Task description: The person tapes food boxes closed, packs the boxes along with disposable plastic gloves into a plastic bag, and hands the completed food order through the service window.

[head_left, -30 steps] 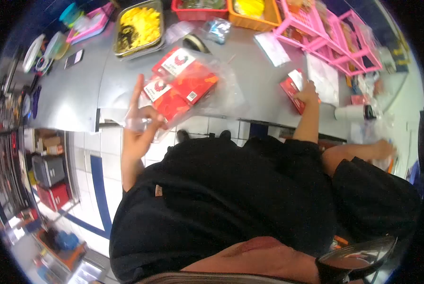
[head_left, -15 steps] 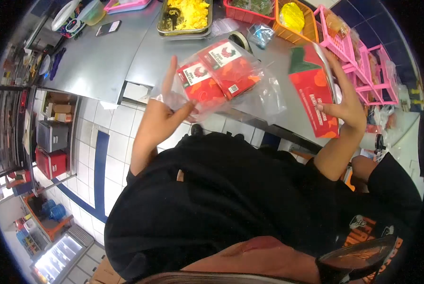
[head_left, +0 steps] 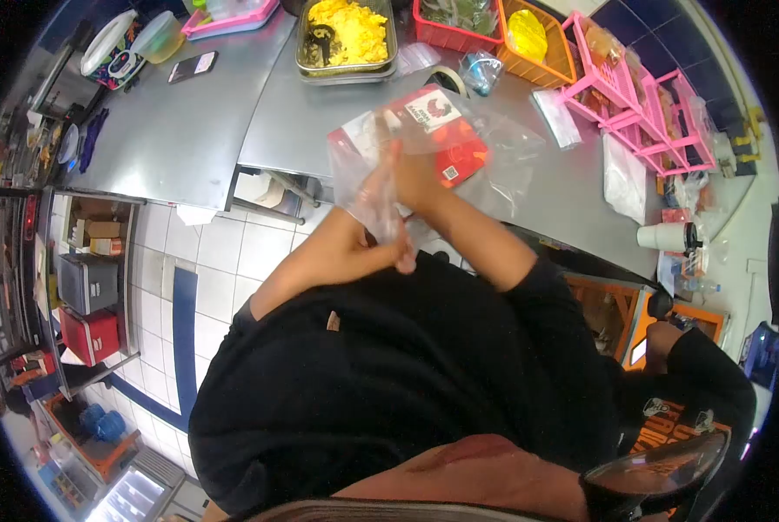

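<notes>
A clear plastic bag [head_left: 507, 174] lies over the near edge of the metal table, with red printed packets [head_left: 463, 143] in it. The front packet carries a white label with a rooster-like logo. My left hand [head_left: 341, 252] holds the bag at its mouth, the thumb stretched to the right and the fingers partly behind the film. Crossing in front of the packets, my right hand [head_left: 415, 181] reaches into or against the bag. Its fingers are smeared by motion and covered, so whatever it holds is hidden.
Behind the bag stands a metal tray [head_left: 347, 65] of yellow food beside a tape roll [head_left: 446, 80]. Red [head_left: 457, 36] and orange baskets [head_left: 541, 65], then pink racks [head_left: 633, 91], line the back right. A phone [head_left: 193, 67] lies left. Another person's knee [head_left: 668, 344] shows at right.
My right hand has swung left from the right side of the table to the bag. The red packet it held is no longer visible there. My left hand has shifted right and slightly down.
</notes>
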The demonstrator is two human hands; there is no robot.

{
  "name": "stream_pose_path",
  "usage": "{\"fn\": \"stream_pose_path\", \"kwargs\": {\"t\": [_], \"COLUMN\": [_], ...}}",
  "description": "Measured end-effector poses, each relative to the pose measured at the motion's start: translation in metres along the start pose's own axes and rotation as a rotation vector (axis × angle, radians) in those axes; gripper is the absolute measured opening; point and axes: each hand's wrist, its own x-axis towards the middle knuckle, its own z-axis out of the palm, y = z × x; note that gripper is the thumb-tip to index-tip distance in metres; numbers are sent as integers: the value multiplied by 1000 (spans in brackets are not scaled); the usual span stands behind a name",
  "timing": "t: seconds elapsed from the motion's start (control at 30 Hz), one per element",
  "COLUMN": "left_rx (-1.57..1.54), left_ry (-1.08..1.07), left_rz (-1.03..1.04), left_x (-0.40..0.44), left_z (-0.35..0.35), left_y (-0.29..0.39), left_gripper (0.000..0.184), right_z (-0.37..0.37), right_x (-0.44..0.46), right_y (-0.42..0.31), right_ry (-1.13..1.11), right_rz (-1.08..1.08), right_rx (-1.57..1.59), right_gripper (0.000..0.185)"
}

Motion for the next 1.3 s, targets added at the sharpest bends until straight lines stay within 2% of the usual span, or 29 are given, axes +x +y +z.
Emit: {"fn": "stream_pose_path", "kwargs": {"t": [0.1,0.17,0.2,0.23,0.3,0.33,0.4,0.47,0.53,0.67,0.73,0.77,0.83,0.87,0.9,0.97,1.0,1.03,1.1,1.13,1.2,1.27,1.3], "left_rx": [-102,-130,-97,-66,181,179,336,233,120,92,143,141,65,-94,-173,-251,-340,-425,-396,-314,-217,368,377], "left_ry": [22,308,363,422,543,546,761,784,776,695,664,648,742,863,772,810,754,697,651,717,776,668,667], "left_rz": [61,56,63,69,25,28,90,113,141,186,119,129,186,170,202,233,246,250,296,247,206,-73,-69], "left_x": [3,2,1,0,0,2,8,15,19,30,38,45,56,60,58,72,75,77,84,87,94,95,98], "left_z": [-11,-13,-25,-43,-63,-72,-89,-109,-122,-123,-119,-121,-133,-148,-159,-176,-189,-197,-193,-190,-179,-160,-146], "left_y": [-14,-5,-9,-14,-5,-3,3,15,28,39,42,41,36,39,43,43,43,45,52,49,51,59,67], "left_gripper": [91,75,67,60,40,40,32,31,32,41,42,42,38,39,39,39,40,41,46,47,47,44,44], "right_z": [37,26,14,-2,-39,-61,-98,-131,-160,-184,-202,-208,-219,-234,-253,-291,-309,-324,-331,-323,-316,-299,-290], "right_x": [6,8,18,40,45,41,33,26,21,26,31,34,39,39,38,38,39,41,55,67,97,138,171], "right_y": [-6,4,16,40,83,99,103,91,76,71,52,44,31,26,28,35,34,31,47,65,111,182,237], "right_ry": [301,186,188,32,-104,-80,-148,-212,-74,-41,-397,-388,-807,-820,-809,-193,-192,-287,-366,-227,70,367,308], "right_rz": [42,-47,-36,-26,-73,-129,-156,-182,-249,-421,-292,-277,-107,-168,-156,-342,-338,-477,-615,-721,-609,-436,-281], "right_rx": [-267,-176,-174,-238,-268,-238,-278,-319,-480,-719,-419,-425,-449,-338,-339,-213,-212,2,219,343,488,541,478], "right_gripper": [99,89,89,77,57,49,50,51,64,73,74,74,45,33,33,29,29,20,12,11,23,38,30]}}
